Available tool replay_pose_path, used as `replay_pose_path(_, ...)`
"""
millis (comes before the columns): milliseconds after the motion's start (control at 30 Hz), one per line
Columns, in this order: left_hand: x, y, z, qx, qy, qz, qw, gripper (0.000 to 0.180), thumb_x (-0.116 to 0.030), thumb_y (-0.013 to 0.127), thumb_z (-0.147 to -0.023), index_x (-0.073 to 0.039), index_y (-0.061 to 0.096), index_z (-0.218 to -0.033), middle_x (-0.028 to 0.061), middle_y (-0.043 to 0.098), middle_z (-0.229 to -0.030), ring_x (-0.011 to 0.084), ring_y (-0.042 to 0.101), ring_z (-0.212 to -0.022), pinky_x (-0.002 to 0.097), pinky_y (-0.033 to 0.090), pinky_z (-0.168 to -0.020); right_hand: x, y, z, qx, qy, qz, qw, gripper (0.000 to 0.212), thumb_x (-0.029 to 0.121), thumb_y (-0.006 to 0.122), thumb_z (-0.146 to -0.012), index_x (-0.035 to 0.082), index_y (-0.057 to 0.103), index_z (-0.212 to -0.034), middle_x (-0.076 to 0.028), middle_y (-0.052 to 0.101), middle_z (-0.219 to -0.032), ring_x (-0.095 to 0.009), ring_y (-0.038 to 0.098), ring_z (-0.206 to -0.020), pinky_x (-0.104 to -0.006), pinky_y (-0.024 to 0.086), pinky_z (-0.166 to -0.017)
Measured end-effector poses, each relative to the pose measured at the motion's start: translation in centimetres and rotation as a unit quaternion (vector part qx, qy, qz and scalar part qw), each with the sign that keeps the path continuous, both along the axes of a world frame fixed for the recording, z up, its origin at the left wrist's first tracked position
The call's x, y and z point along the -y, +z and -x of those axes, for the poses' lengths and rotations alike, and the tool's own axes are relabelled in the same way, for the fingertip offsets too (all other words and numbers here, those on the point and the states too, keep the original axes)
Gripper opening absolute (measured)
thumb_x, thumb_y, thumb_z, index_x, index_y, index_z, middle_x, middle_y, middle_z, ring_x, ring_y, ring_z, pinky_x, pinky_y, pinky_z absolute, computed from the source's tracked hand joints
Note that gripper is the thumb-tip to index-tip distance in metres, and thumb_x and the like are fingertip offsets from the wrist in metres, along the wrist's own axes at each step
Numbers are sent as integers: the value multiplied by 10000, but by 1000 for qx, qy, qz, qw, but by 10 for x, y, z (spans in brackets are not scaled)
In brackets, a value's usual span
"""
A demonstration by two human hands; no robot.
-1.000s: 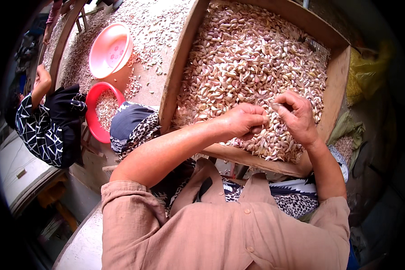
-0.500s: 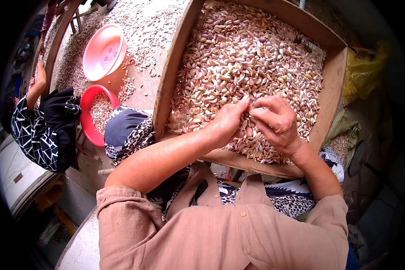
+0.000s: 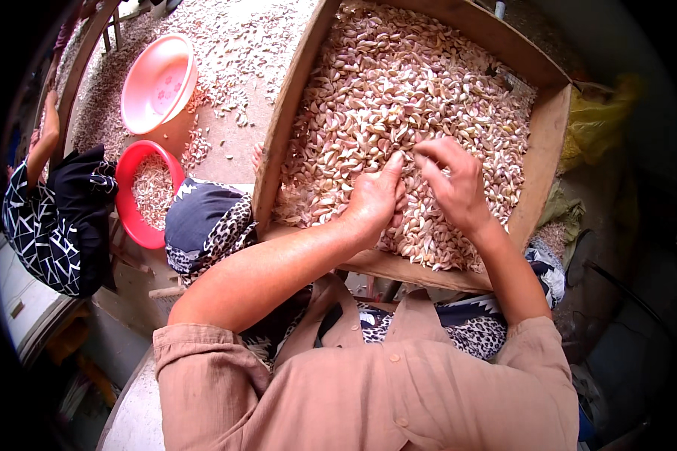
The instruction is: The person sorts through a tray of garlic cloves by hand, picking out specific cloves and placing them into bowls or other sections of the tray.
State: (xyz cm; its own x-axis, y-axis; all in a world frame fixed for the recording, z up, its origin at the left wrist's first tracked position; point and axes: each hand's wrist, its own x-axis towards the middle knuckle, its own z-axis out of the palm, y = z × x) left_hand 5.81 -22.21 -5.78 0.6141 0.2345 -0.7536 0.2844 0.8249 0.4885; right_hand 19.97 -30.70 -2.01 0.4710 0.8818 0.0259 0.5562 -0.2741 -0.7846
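A deep layer of garlic cloves point(image 3: 399, 83), pinkish-white in their skins, fills a wooden tray point(image 3: 538, 165) in front of me. My left hand point(image 3: 376, 197) is closed low over the cloves, thumb up and fingers curled under. Whatever lies inside it is hidden. Just to its right, my right hand point(image 3: 455, 184) is bent with thumb and forefinger close together in a pinch above the cloves. Anything between those fingertips is too small to make out. A small gap separates the two hands.
Left of the tray stand a pink basin point(image 3: 139, 98) and a red basin point(image 3: 120, 192) holding cloves. More cloves point(image 3: 256, 37) are strewn on the floor. Another person point(image 3: 53, 218) in patterned clothing sits at far left. A yellow bag point(image 3: 590, 128) lies right of the tray.
My hands have moved apart from where they met, the right one lifting its fingertips up and away from the left thumb. The whole view has shifted slightly.
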Motion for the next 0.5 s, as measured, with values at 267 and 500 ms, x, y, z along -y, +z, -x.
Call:
replay_pose_path(267,4,-9,2,19,-79,13,997,561,-484,514,-1072,-114,502,-651,30,506,-574,167,481,-416,306,362,-410,-30,-49,-4,126,-69,57,988,155,138,693,-824,59,732,-951,-142,720,-898,-332,708,-811,-435,564,-746)
replay_pose_path(500,1,-1,1,5,-90,18,996,530,-464,508,-1069,-101,538,-683,37,551,-601,164,518,-418,299,366,-411,-13,-49,-14,-71,-109,49,990,113,72,743,-812,23,758,-912,-54,739,-835,-131,684,-743,-285,547,-698)
